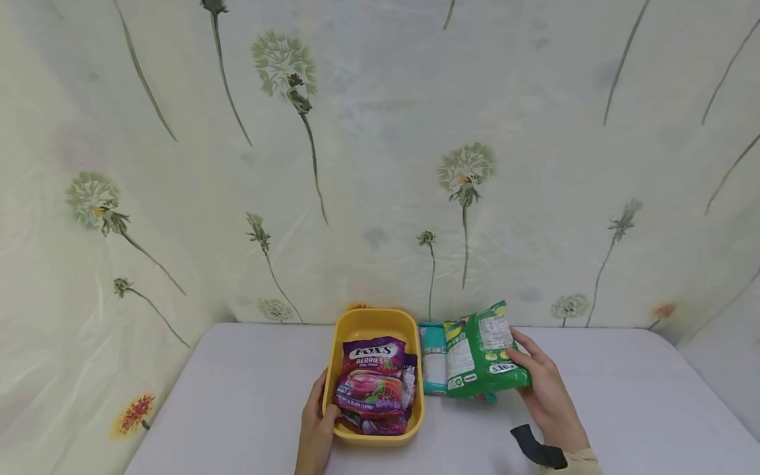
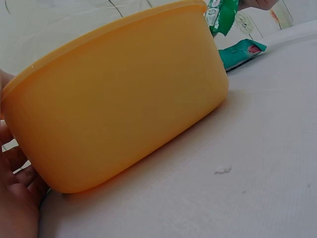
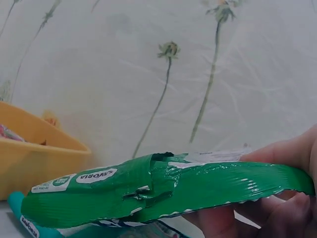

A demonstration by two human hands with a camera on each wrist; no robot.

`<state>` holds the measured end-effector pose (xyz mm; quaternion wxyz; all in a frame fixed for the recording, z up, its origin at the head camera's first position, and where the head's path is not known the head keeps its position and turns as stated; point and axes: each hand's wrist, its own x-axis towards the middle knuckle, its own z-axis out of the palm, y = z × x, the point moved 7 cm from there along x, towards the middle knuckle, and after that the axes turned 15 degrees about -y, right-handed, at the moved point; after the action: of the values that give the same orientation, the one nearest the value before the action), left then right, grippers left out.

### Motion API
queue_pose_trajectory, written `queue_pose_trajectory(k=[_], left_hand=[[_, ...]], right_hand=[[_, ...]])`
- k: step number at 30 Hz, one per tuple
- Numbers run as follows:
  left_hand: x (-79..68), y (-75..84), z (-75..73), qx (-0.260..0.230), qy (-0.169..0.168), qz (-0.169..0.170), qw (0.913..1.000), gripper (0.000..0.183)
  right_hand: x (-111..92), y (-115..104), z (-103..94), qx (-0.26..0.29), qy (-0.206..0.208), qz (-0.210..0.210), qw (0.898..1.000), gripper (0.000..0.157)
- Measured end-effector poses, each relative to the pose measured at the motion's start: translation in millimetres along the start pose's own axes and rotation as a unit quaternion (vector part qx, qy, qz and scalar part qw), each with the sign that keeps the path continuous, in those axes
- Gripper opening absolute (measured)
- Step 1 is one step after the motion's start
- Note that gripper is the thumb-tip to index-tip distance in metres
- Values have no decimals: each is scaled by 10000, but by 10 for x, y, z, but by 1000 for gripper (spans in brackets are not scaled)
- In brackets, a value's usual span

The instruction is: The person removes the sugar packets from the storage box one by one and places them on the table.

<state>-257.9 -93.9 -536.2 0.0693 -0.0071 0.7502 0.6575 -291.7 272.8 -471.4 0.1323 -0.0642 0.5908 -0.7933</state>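
Observation:
A yellow plastic tub (image 1: 417, 422) holds purple bags of Fox's berries candy (image 1: 371, 389). My left hand (image 1: 317, 419) grips the tub's near left side, thumb over the rim and fingers along the outer wall, as the left wrist view also shows. My right hand (image 1: 543, 382) pinches a green candy bag (image 1: 487, 353) by its right edge, thumb on the printed face and fingers beneath. The green bag is raised at a tilt, right of the tub. Under and behind it lies a teal bag (image 1: 434, 359), partly hidden, close against the tub's right side.
A white-covered table (image 1: 249, 389) carries everything. Behind it hangs a pale sheet (image 1: 380, 165) printed with dandelions, close to the tub's far end. A black band (image 1: 537, 448) sits at my right wrist, over a beige sleeve (image 1: 578, 462).

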Motion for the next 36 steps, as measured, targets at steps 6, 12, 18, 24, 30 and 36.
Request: queue_pose_trajectory(k=[6, 12, 18, 24, 30, 36], left_hand=[[0, -11, -7, 4, 3, -47, 10000, 68], [-6, -11, -16, -16, -5, -91, 10000, 68], [-1, -4, -10, -44, -36, -38, 10000, 68], [-3, -1, -6, -68, -38, -36, 10000, 68], [4, -16, -6, -18, -22, -22, 10000, 67], [15, -33, -9, -49, 2, 38, 10000, 67]], right_hand=[[-22, 27, -71, -35, 3, 149, 9999, 64], [-66, 55, -186, 199, -45, 149, 9997, 65], [-104, 66, -261, 329, 21, 93, 9994, 64], [-121, 54, -297, 248, 115, 180, 9995, 66], [-130, 82, -374, 192, 335, 382, 9985, 69], [-147, 100, -466, 215, 466, 403, 9979, 69]])
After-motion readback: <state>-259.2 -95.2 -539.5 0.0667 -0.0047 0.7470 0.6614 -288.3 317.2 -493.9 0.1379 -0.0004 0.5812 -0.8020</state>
